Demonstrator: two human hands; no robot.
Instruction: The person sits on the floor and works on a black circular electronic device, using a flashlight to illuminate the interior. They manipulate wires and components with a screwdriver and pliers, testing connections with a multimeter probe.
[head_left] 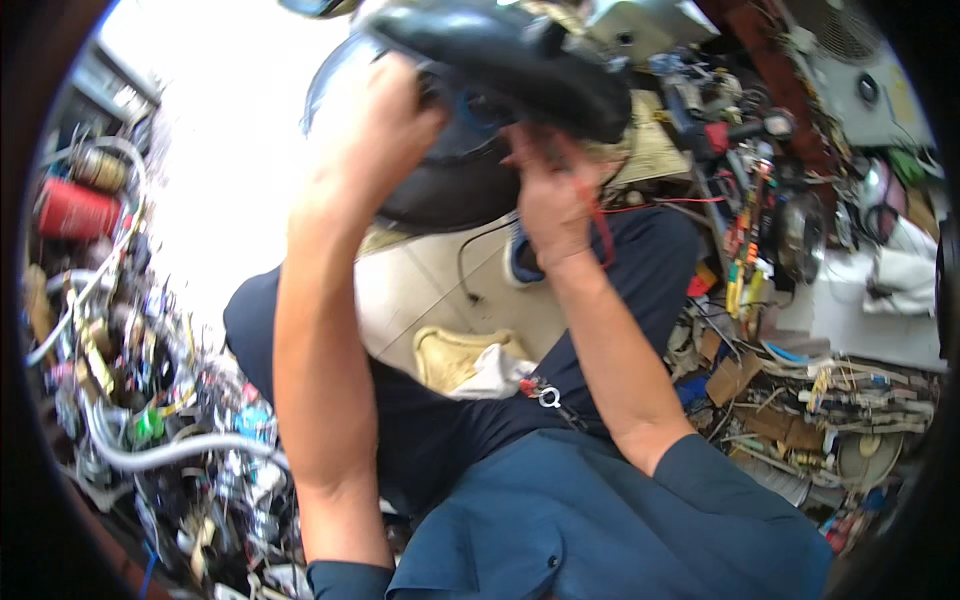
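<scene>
A black, rounded appliance is up in front of me, in two parts: a round lower body (pixel 445 190) and a glossy upper piece (pixel 520 60) tilted over it. My left hand (pixel 395 115) is closed at the upper piece's left edge, its fingertips partly hidden. My right hand (pixel 555 195) reaches up under the right side of that piece, fingers bent and blurred; what they grip is hidden. A thin red wire (pixel 603 230) loops beside the right hand and trails off right. Below the lower body hangs a black cord (pixel 465 270).
Between my legs, a yellowish cushion-like piece (pixel 440 350) with a white cloth (pixel 495 375) lies on floor tiles. Loose parts and a grey hose (pixel 180 455) crowd the left. Right are screwdrivers and pliers (pixel 745 260), more scrap, and a cardboard piece (pixel 735 378).
</scene>
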